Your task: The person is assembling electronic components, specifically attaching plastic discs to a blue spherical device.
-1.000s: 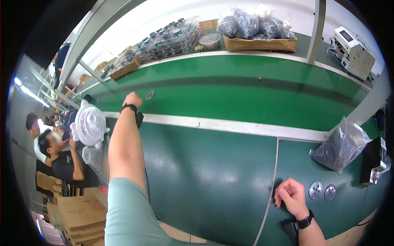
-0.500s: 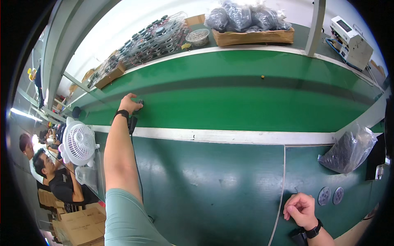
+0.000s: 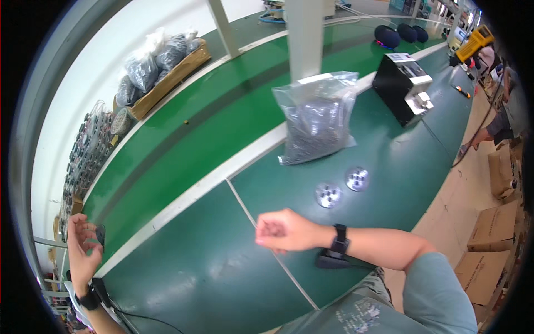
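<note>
At the far left, my left hand (image 3: 83,253) has its fingers spread and slightly curled over the green belt. Right beside its fingers is a small dark round part (image 3: 100,235); whether they touch is hard to tell. My right hand (image 3: 286,229) is above the dark green bench, its fingers curled into a loose fist, and anything inside is hidden. Two grey discs with holes, the nearer disc (image 3: 329,195) and the farther disc (image 3: 357,178), lie beyond the right hand. Behind them stands a clear plastic bag (image 3: 320,125) filled with small dark pieces.
A black box with a metal fitting (image 3: 403,89) stands right of the bag. A white post (image 3: 305,39) rises behind it. Along the belt (image 3: 161,161) sit a carton of bagged parts (image 3: 172,78) and stacked trays (image 3: 89,145). Brown cartons (image 3: 492,228) are at the right.
My view has swung to the right, bringing the bag and discs toward the middle. My left hand's fingers have come apart beside the dark part; my right hand stays curled.
</note>
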Demonstrator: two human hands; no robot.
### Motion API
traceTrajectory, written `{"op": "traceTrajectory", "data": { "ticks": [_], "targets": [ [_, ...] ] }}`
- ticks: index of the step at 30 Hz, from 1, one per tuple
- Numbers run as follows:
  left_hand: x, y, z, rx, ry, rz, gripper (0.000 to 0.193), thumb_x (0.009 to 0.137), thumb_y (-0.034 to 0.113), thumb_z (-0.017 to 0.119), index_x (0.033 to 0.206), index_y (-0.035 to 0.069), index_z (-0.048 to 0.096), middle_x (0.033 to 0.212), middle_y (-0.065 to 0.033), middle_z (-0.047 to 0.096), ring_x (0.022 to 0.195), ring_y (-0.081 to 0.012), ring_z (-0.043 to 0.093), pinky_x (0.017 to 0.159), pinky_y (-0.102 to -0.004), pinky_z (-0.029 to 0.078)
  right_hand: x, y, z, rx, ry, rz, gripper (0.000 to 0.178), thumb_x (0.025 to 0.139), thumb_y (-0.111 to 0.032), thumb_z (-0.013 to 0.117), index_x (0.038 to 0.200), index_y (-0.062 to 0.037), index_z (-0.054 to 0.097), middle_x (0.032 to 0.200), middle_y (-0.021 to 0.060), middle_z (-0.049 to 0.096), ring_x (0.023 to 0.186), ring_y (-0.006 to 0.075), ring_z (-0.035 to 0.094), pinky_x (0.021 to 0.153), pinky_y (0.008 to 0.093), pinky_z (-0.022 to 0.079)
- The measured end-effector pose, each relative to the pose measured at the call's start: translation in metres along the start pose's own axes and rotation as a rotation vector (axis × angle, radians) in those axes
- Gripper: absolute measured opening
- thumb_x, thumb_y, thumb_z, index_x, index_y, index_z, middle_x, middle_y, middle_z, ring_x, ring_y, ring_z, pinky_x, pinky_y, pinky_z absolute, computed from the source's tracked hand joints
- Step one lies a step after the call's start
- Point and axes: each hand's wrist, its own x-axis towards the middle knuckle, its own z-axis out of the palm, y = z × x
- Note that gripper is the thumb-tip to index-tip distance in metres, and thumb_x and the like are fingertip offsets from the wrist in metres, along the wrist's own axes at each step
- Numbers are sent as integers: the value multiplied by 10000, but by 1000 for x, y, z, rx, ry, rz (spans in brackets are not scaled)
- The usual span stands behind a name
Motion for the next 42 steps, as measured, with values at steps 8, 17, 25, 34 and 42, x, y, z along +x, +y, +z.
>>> {"op": "traceTrajectory", "data": {
  "ticks": [8, 17, 25, 34, 42],
  "targets": [
    [-116, 205, 160, -50, -674, 484, 690, 675, 168, 785, 1279, -4, 500, 1151, -190, 593, 1008, -323, 642, 881, -388, 536, -47, -82, -48, 401, 77, -533, 290, 1018, -322, 587, 1055, -36, 566, 888, 125, 669, 675, 183, 673, 566, 310, 570],
    [-107, 280, 349, -128, -508, 571, 663, 753, 203, 750, 1312, -1, 459, 1122, -255, 601, 1034, -434, 621, 914, -464, 515, -147, -150, -98, 337, 194, -914, 397, 1080, -407, 383, 1046, -58, 568, 848, 70, 526, 649, 184, 489, 538, 328, 433],
    [-74, 208, 295, -681, -341, 201, 488, 843, 267, 794, 1224, 40, 590, 1100, -102, 664, 778, -159, 641, 720, -288, 514, -142, -131, -83, 371, 208, -818, 381, 1071, -411, 401, 1002, -65, 546, 822, 78, 522, 631, 191, 496, 530, 339, 439],
    [-75, 83, 281, -1844, -33, -259, 162, 1004, 226, 571, 1100, 108, 627, 880, -20, 584, 683, -122, 486, 560, -272, 407, -21, -43, 12, 367, 66, -228, 224, 1025, -276, 578, 918, -80, 562, 787, 44, 620, 611, 130, 594, 519, 284, 481],
    [-85, 68, 320, -1383, -134, -197, 192, 957, 185, 667, 1099, 67, 619, 927, -26, 684, 747, -86, 603, 681, -239, 499, -3, 4, 21, 110, 107, -87, 192, 1015, -227, 590, 940, -51, 587, 740, 48, 624, 561, 121, 574, 486, 247, 461]
  ]
}}
